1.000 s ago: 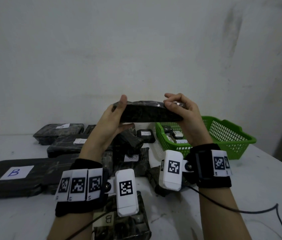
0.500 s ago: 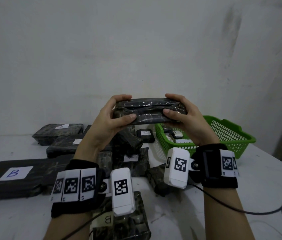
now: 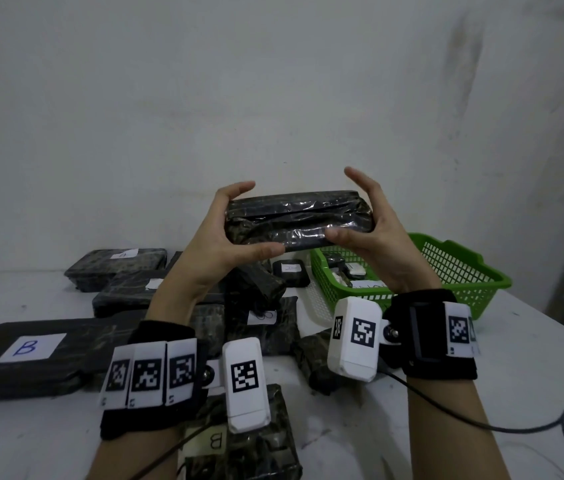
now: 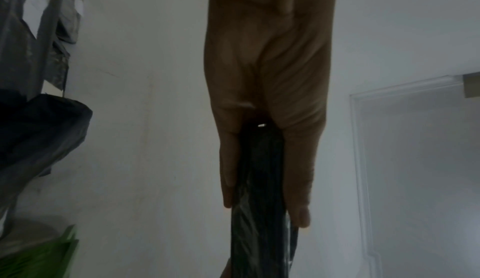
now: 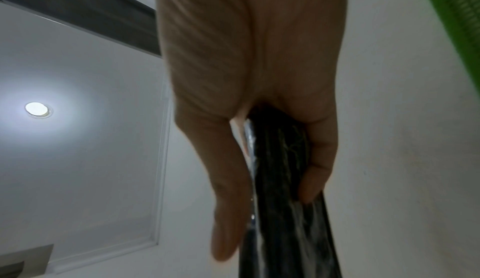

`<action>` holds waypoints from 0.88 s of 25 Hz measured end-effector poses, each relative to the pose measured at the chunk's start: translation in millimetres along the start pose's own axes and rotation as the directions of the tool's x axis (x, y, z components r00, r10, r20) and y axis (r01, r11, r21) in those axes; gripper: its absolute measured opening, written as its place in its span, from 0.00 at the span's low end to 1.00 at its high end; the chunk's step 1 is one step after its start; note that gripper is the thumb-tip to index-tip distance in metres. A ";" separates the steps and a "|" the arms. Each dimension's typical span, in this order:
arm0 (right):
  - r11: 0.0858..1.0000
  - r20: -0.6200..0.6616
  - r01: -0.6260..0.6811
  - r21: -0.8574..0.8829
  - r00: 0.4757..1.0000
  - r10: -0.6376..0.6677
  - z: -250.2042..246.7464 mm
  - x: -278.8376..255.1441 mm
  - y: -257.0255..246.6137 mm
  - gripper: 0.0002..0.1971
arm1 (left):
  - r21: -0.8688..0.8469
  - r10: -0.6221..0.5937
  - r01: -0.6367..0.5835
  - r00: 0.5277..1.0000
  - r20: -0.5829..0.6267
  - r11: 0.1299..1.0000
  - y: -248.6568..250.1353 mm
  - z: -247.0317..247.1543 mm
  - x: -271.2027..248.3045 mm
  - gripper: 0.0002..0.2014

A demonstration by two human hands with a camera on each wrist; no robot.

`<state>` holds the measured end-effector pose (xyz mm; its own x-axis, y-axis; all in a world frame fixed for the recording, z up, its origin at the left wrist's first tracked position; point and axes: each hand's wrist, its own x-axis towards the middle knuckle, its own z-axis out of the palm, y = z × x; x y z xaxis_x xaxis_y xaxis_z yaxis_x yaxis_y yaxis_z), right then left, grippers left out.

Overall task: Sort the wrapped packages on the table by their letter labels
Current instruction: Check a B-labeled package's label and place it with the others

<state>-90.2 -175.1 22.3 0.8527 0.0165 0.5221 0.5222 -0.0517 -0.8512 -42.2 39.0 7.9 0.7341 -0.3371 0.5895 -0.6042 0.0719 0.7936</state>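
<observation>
A black plastic-wrapped package (image 3: 298, 220) is held up in the air above the table, lengthwise between both hands. My left hand (image 3: 256, 220) grips its left end, thumb below and fingers over the top. At the right end my right hand (image 3: 339, 202) holds it with the thumb pressed on the near face, fingertips (image 3: 353, 174) standing above the top edge. No label shows on the face turned to me. In the wrist views the left hand (image 4: 265, 210) and right hand (image 5: 267, 223) each clasp the dark package (image 4: 259, 241) (image 5: 285, 241) between thumb and fingers.
Several wrapped packages lie on the white table (image 3: 533, 375): a large flat one labelled B (image 3: 31, 355) at left, another B package (image 3: 239, 455) near me, A-labelled ones (image 3: 118, 268) (image 3: 291, 271) at the back. A green basket (image 3: 460, 268) stands at right. A cable (image 3: 481, 424) trails by my right arm.
The held package has been rolled in my hands from edge-on to its broad face toward me. My right fingers have lifted off its top edge.
</observation>
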 end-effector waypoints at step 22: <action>0.861 0.204 0.151 -0.486 0.977 -0.056 31.3 10.8 13.3 0.49 | 0.200 0.068 -0.061 0.997 -0.029 0.978 4.5 5.4 2.4 0.38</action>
<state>-73.7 -144.3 15.0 0.8065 0.2228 0.5476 0.5722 -0.5269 -0.6285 -44.8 33.4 12.1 0.7000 -0.3036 0.6463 -0.6975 -0.0968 0.7100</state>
